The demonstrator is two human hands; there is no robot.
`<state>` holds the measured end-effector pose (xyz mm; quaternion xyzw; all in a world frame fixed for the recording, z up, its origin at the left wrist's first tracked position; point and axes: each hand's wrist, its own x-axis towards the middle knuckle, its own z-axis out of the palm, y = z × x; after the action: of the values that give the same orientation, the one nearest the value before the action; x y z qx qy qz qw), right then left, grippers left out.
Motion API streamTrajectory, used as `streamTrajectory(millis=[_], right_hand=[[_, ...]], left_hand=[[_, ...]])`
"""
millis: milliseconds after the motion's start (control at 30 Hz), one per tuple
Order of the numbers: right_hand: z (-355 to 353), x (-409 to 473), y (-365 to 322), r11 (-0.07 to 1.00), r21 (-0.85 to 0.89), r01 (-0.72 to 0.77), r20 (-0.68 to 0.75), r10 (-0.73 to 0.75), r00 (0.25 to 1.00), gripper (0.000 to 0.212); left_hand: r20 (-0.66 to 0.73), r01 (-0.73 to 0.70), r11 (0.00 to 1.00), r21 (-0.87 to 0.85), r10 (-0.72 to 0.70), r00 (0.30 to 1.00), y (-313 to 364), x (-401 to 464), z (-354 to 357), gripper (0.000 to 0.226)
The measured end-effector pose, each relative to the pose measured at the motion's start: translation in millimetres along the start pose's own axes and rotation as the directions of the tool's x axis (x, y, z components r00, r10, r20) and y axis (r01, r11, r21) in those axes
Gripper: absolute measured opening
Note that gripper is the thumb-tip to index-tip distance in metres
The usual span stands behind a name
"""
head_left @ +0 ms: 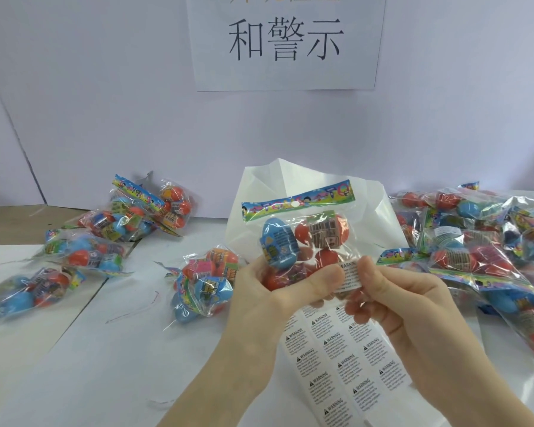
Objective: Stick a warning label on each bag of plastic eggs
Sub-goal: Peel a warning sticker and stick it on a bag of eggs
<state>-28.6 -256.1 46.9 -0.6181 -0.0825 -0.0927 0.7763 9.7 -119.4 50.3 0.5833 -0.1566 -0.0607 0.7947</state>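
— What are the hands doing?

— Both are up over the bench, close together. The left hand point(269, 291) is curled round the bottom of a clear plastic bag of blue and red plastic eggs point(302, 238), thumb laid across its front. The right hand point(395, 306) pinches the bag's lower edge too, with its thumb pressed on a small white warning label with black print point(350, 274) stuck at the bag's lower right.

— So the label is between the thumbs?

— Yes, the two thumb tips nearly meet on either side of it. The bag hangs upright, its colourful cartoon header strip point(298, 201) on top and tilted up to the right.

— And the spare labels?

— A white sheet of warning stickers in rows point(339, 359) lies flat on the white bench point(105, 365) right under the hands, partly hidden by the wrists.

— Other bags?

— A big heap of the same egg bags point(481, 238) on the right, and looser ones on the left: a far cluster by the wall point(142, 211), two near the left edge point(84, 254), and one lone bag just left of the left hand point(204, 282). Behind the held bag there is a folded white plastic sheet point(275, 183), and a paper sign with black Chinese characters point(285, 41) is stuck on the pale wall.
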Motion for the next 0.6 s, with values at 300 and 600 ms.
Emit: streamTrajectory(millis=[300,600], right_hand=[[4.2,0.0,-0.6,0.999,-0.050,0.006,-0.053,-0.009,0.999,0.059],[-1.8,1.4,-1.1,0.997,0.052,-0.066,0.031,0.064,0.997,0.053]], left_hand=[[-0.011,0.003,1.000,0.010,-0.002,1.000,-1.8,1.9,-2.2,0.044],[0.033,0.012,1.000,0.013,-0.012,0.999,-1.4,3.1,-6.7,0.043]])
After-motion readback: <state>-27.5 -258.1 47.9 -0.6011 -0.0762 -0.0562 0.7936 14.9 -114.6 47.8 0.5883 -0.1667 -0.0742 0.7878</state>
